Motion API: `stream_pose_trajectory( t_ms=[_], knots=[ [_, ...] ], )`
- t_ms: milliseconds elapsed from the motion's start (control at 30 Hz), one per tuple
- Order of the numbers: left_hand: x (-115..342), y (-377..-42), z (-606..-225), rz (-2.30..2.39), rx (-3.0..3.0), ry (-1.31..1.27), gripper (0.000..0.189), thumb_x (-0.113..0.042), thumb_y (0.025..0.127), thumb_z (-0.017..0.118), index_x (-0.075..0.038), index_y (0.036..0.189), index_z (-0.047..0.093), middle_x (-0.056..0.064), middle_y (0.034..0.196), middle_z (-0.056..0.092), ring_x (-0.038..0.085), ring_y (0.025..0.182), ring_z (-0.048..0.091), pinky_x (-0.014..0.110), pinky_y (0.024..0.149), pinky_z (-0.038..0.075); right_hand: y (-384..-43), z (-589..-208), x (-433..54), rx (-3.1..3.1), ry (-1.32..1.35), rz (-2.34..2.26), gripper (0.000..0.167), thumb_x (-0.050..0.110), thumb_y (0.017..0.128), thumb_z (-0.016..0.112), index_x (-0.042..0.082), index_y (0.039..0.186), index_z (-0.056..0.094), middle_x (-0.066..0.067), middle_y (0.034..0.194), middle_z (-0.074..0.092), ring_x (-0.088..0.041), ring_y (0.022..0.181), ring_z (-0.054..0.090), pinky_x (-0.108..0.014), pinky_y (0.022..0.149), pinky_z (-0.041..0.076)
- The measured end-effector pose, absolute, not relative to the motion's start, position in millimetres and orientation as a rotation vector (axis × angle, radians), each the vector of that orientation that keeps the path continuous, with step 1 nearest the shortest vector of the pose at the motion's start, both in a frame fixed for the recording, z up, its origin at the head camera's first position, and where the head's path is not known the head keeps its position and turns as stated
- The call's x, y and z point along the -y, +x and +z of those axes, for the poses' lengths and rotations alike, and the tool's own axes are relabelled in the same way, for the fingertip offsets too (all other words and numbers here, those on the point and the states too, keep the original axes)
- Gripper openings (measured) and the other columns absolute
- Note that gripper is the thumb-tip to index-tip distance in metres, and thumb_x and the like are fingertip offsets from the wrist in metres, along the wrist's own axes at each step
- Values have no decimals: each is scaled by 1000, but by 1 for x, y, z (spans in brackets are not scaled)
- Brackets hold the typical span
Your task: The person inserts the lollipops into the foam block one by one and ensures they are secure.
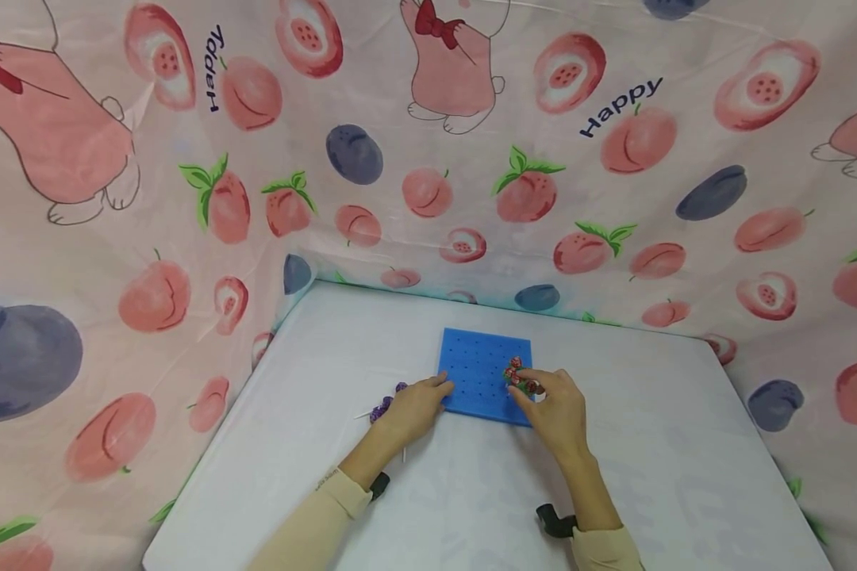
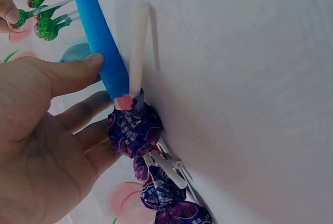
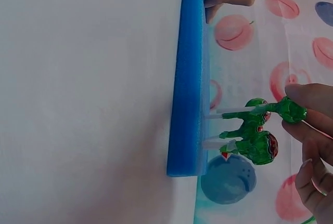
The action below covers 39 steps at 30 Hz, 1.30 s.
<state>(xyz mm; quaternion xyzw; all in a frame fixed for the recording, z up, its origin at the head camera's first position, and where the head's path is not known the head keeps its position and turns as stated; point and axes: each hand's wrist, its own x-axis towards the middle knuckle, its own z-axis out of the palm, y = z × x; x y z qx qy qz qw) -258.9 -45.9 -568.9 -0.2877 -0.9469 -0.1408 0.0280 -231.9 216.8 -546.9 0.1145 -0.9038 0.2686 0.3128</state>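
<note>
A blue board with rows of small holes (image 1: 474,369) lies on the white table. My left hand (image 1: 416,408) touches its near left corner, the thumb at the upper edge and fairly straight fingers along the side. Several green-and-red wrapped lollipops (image 1: 516,363) stand upright by their sticks along the board's right side. My right hand (image 1: 560,408) pinches one green lollipop (image 3: 291,110) by its wrapped head between thumb and fingers. Its stick points toward the board; the stick's end is hard to make out behind the others. Purple wrapped lollipops (image 2: 136,130) lie beside my left hand.
White sticks of the purple lollipops (image 1: 380,411) point several ways, left of the board. The white table (image 1: 657,444) extends around it. A fabric printed with fruit and rabbits (image 1: 428,143) hangs behind the table and at its sides.
</note>
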Motion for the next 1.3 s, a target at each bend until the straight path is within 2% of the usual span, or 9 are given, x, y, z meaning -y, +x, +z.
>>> stream_pose_trajectory(
  t_ms=[433, 700, 900, 1300],
  knots=[
    [46, -259, -569, -448, 2918, -886, 28, -12, 103, 67, -14, 131, 66, 14, 153, 55, 31, 132, 61, 45, 93, 60, -235, -553, -217, 2401, 303, 717, 36, 18, 72, 99, 12, 104, 82, -5, 78, 69, -19, 75, 58, -34, 58, 49],
    [47, -258, -570, -433, 2920, -876, 31, -13, 102, 68, -15, 133, 65, 13, 153, 55, 30, 132, 62, 44, 93, 60, -236, -553, -215, 2441, 284, 737, 35, 17, 72, 98, 11, 103, 83, -6, 77, 67, -23, 74, 58, -34, 57, 48],
    [46, -259, -571, -442, 2925, -876, 31, -13, 102, 69, -14, 133, 65, 13, 154, 54, 30, 132, 61, 44, 94, 60, -237, -558, -216, 2476, 261, 716, 35, 18, 72, 99, 10, 102, 83, -6, 76, 66, -21, 73, 56, -32, 57, 47],
    [45, -259, -571, -432, 2919, -882, 30, -13, 102, 69, -14, 132, 66, 13, 153, 54, 30, 132, 62, 44, 93, 60, -238, -561, -218, 2432, 298, 709, 35, 18, 71, 99, 9, 100, 84, -7, 78, 74, -20, 74, 56, -34, 57, 49]
  ],
)
